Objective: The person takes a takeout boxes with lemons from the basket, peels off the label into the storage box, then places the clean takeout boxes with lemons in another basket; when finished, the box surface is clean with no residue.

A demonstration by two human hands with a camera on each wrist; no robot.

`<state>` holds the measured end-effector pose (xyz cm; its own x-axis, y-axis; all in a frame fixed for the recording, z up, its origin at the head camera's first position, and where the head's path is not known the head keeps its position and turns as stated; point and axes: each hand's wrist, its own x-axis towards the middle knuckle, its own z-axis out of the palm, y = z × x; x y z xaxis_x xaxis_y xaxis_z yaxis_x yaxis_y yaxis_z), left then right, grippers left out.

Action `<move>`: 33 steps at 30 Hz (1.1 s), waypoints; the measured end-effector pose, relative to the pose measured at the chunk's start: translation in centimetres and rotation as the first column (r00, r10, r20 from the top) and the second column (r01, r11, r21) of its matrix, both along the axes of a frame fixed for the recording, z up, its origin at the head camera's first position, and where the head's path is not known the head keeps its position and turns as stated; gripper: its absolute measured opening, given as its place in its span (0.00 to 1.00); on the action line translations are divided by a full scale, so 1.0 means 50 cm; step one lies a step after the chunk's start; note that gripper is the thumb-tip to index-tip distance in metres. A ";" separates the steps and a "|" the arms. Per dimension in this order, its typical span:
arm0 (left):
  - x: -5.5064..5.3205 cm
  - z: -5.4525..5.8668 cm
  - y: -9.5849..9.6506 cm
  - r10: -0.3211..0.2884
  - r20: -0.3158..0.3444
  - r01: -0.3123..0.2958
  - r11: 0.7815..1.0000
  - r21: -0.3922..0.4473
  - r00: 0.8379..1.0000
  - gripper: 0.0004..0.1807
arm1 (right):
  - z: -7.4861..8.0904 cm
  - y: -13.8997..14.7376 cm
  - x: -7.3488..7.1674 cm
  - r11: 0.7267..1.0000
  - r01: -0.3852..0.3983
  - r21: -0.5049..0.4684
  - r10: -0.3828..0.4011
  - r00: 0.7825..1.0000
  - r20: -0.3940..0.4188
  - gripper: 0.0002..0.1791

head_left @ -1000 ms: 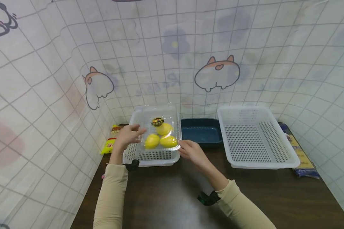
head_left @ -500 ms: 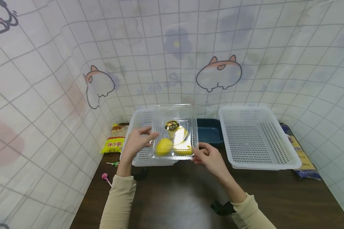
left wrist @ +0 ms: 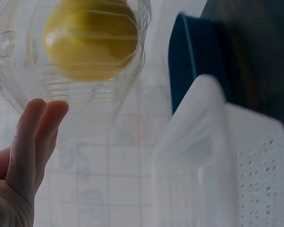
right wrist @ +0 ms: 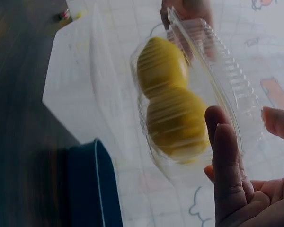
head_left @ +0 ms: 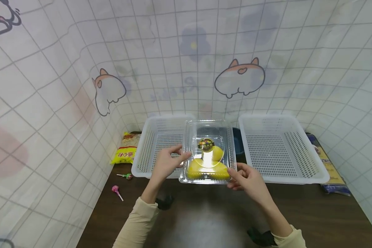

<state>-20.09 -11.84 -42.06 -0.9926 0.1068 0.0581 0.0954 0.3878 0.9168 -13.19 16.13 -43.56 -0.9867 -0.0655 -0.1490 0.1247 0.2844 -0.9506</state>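
Between my hands a clear plastic clamshell box (head_left: 209,137), its lid down, is held up above the table. Yellow lemons (right wrist: 176,120) sit inside it, and a round dark and gold sticker (head_left: 206,145) marks the lid. My left hand (head_left: 167,162) pinches the box's left edge, thumb over the lid side and fingers against the side below, as the left wrist view shows. At the lower right corner my right hand (head_left: 249,181) grips the rim between thumb and fingers. The box overlaps the left white basket (head_left: 142,151) and the dark blue dish (head_left: 238,141) in the head view.
Another white slotted basket (head_left: 276,148) stands at the right, beside a blue and yellow packet (head_left: 331,168). On the left lie a yellow packet (head_left: 125,155), a green lollipop (head_left: 128,176) and a pink lollipop (head_left: 115,188). A patterned cloth (head_left: 201,89) surrounds the table.
Both hands have carried the box with the lemons rightward and nearer, from over the left basket to between the baskets. The lollipops, earlier partly or wholly covered by the left arm, now show.
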 end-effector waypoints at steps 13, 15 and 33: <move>0.048 -0.061 0.042 -0.040 -0.008 0.040 0.999 -0.011 0.999 0.39 | -0.031 0.028 0.058 0.991 0.047 0.124 -0.046 0.999 -0.009 0.40; 0.054 -0.069 0.046 -0.050 0.011 0.050 0.999 0.017 0.999 0.39 | -0.035 0.029 0.064 0.985 0.049 0.164 -0.048 0.999 -0.010 0.40; 0.085 -0.159 0.068 -0.064 0.039 0.064 0.998 0.003 0.997 0.38 | -0.099 0.040 0.074 0.931 -0.017 0.366 -0.013 0.997 0.079 0.40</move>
<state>-15.85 -8.46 -50.03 -0.9853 0.1698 0.0200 0.0842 0.3801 0.9211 -9.48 18.12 -48.51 -0.9707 0.0067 -0.2401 0.1941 0.6106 -0.7678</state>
